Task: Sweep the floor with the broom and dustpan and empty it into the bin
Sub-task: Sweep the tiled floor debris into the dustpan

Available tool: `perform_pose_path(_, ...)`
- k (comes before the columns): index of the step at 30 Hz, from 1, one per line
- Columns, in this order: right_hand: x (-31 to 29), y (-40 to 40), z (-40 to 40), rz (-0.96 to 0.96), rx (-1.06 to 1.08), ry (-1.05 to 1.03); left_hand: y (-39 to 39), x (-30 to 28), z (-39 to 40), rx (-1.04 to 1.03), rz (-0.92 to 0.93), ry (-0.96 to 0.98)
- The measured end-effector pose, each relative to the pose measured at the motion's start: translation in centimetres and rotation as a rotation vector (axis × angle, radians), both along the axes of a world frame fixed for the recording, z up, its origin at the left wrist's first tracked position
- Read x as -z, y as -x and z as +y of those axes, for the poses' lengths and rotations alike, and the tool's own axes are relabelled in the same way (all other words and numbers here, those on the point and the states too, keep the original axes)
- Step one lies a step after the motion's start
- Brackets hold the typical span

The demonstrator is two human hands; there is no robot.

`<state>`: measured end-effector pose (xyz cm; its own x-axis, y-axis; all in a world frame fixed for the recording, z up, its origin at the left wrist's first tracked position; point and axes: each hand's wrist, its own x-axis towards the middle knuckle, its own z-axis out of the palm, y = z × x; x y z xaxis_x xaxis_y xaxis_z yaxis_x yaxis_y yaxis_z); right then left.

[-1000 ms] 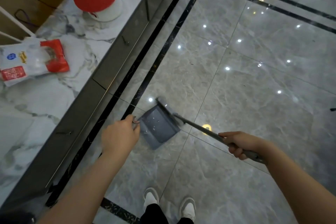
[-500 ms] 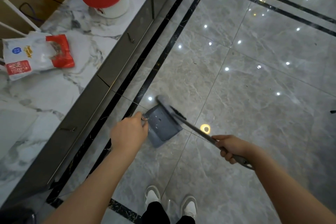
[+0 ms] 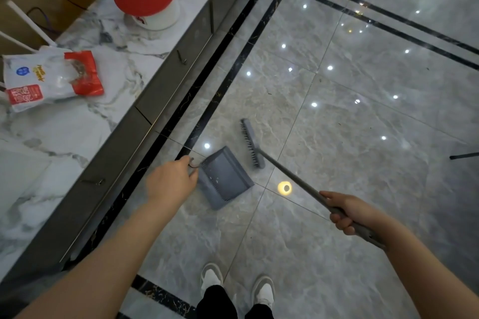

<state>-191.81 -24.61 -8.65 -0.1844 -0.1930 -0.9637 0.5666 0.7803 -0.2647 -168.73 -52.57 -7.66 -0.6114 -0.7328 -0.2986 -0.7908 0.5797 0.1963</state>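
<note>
Broom (image 3: 252, 144) in right hand (image 3: 348, 211), dustpan (image 3: 225, 176) in left hand (image 3: 172, 182)

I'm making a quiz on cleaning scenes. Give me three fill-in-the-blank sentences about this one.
1. The right hand grips the ____ handle.
2. The left hand holds the grey ____.
3. The brush head lies ____ the dustpan, not inside it.

Missing words: broom; dustpan; beside

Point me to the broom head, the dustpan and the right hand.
broom head (image 3: 252, 144), head view, on the back of the bristle block.
dustpan (image 3: 225, 179), head view, on the flat inside of the pan.
right hand (image 3: 347, 211), head view, on the knuckles gripping the handle.
</note>
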Motion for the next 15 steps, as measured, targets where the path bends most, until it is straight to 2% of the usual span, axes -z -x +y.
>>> perform_pose_path(5, 0.2, -0.9, 1.7, 0.122, 0.005, -0.086, -3.6, -1.8, -0.6, 0.173, 0.061, 0.1)
perform_pose_path(9, 0.8, -2.8, 2.3, 0.133, 0.008, -0.175, -5.9, -1.7, -0.8, 0.357, -0.008, 0.149)
perform_pose_path(15, 1.4, -7.2, 2.2, 0.008, 0.112, -0.128, -9.4, -0.1, -1.9, 0.319, -0.022, 0.126)
